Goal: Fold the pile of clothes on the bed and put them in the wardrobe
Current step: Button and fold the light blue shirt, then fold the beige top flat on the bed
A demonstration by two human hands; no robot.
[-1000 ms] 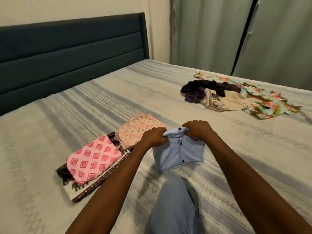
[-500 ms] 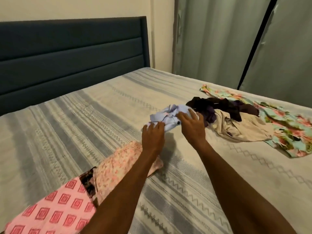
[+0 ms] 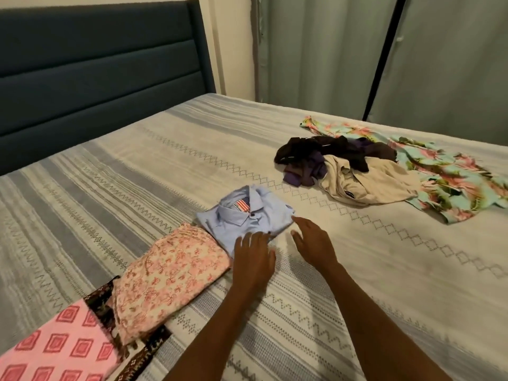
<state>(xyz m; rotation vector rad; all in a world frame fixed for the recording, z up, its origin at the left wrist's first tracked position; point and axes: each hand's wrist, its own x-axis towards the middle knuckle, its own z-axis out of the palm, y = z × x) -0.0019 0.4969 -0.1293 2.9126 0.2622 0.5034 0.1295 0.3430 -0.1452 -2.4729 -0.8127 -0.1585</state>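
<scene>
Folding stage, head view only. Light blue shirt (image 3: 247, 218) lies folded flat on the bed (image 3: 357, 284), collar at the far end, flag label showing inside the collar. It sits at the far end of a row of folded items: pink floral piece (image 3: 170, 273) just beside it on the near-left, touching or slightly overlapping its edge, then pink square-print piece (image 3: 55, 350) at the near-left corner, with a dark patterned cloth (image 3: 143, 356) under those two.

Left hand (image 3: 254, 257): grip open, fingers straight, fingertips resting on the near edge of the blue shirt. Right hand (image 3: 310, 243): grip open, fingers loosely spread, holding nothing, just right of the shirt; can't tell if it touches the bed.

Unfolded pile (image 3: 371, 171) sits far-right, well apart from both hands: dark purple/black garments on the left of it, a beige garment nearest the hands, a floral turquoise garment spread out on the right.

Judgement: blue shirt looks done, next is a reach to the pile. Key relation: pile lies far and to the right of both hands, right hand is nearer. Pile's long axis runs roughly left to right, and its near-left edge (beige/purple) is the closest grab point. Wardrobe step not started; wardrobe itself can't be identified for sure.
</scene>
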